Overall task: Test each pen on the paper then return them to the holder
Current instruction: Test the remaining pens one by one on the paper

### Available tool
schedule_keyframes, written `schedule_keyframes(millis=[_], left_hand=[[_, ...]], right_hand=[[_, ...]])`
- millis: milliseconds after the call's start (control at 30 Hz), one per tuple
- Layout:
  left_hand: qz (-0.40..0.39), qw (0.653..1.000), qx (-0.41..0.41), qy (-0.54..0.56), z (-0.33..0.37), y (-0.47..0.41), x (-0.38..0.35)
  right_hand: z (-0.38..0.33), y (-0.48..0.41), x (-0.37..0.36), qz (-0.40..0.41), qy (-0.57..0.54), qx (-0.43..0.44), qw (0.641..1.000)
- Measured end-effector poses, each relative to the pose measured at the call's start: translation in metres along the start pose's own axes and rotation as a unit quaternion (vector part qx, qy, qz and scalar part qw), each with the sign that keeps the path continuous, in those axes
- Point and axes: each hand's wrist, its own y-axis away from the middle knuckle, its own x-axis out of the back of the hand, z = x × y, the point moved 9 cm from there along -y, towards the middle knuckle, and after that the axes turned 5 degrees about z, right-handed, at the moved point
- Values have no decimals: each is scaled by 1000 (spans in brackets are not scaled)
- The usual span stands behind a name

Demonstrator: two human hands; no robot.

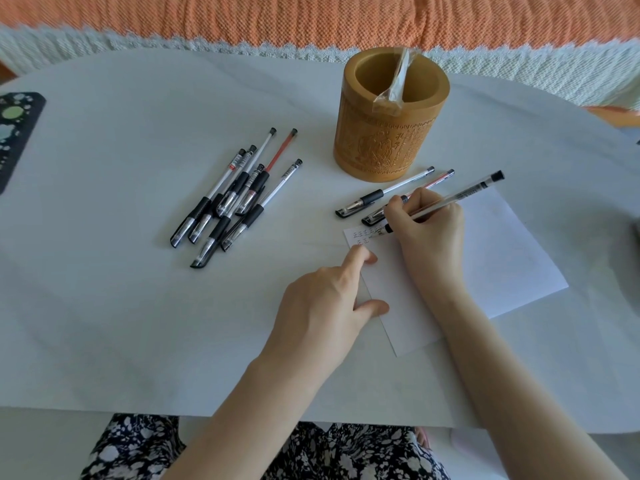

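A white sheet of paper [491,261] lies on the table at the right, with small written marks at its top left corner. My right hand [427,233] grips a clear pen [464,194] whose tip touches the paper by those marks. My left hand [325,299] rests flat on the paper's left edge, index finger stretched toward the marks. Two capped pens [384,194] lie between the paper and the carved bamboo holder [388,126]. A pile of several capped pens [232,199] lies left of the holder.
A wrapped plastic item [394,84] leans inside the holder. A dark patterned object [17,133] sits at the table's left edge. An orange and white blanket [311,26] lies beyond the white table [138,306]. A grey object pokes in at the right edge.
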Motion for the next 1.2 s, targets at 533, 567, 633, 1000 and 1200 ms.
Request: schedule_keyframes(millis=[533, 567, 633, 1000, 1200], left_hand=[[3, 1000, 1, 4, 1, 0, 2], [4, 1000, 2, 6, 1, 0, 2], [5, 1000, 4, 10, 0, 1, 1], [0, 1000, 10, 7, 1, 1, 2], [2, 1000, 12, 7, 1, 1, 3]], right_hand=[[1, -1, 4, 17, 5, -2, 1000], [2, -1, 5, 17, 2, -7, 1000], [3, -1, 4, 13, 1, -13, 1000], [1, -1, 2, 4, 15, 0, 1000], [2, -1, 2, 8, 5, -5, 1000]])
